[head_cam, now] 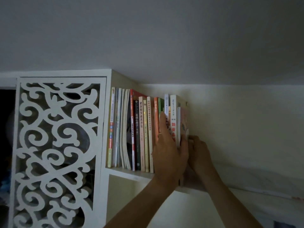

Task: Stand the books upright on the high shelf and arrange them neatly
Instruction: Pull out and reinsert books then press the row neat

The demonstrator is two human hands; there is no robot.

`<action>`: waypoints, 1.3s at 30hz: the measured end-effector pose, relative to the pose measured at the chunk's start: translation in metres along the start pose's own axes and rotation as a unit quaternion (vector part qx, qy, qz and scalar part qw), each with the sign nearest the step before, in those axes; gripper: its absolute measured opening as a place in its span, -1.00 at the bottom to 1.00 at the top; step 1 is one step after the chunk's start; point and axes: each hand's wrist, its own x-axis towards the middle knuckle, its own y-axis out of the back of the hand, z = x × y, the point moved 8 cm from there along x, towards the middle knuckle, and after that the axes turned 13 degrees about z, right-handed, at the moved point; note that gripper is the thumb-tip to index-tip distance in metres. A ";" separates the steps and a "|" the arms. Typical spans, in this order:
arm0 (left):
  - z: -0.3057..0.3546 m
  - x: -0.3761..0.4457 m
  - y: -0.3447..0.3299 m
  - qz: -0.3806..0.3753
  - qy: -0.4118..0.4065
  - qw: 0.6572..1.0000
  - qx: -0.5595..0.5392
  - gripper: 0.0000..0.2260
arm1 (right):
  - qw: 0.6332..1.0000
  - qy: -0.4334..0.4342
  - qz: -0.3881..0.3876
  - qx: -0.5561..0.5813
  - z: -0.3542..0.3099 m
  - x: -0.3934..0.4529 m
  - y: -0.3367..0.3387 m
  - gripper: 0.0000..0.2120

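Head view, looking up at a high shelf [130, 173] under the ceiling: a row of books [141, 134] stands upright on it, starting against the white side wall of the cabinet at the left and running to the right end of the board. The leftmost thin books lean and bow slightly; the ones further right stand straight, spines outward. The left hand [169, 155] lies flat against the spines near the right end of the row, fingers straight and close together, the index finger reaching up over a green book [161, 105] and an orange one beside it; the thumb stretches right across the lower part of a white book with red characters [173, 119]. The right hand [198, 153] is at the very end of the row, its fingers curled around the outer edge of the last book [184, 122], a pale pinkish cover facing right; the fingertips are hidden behind that cover, so how tightly they grip cannot be told. The two hands are touching or nearly so at the thumb. Left of the books, a white carved scrollwork panel [57, 145] fronts the cabinet.
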 end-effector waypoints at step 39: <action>-0.003 -0.037 -0.061 -0.125 -0.419 0.870 0.228 -0.73 | 0.942 0.094 -0.168 -0.274 0.025 -0.079 0.106 -0.49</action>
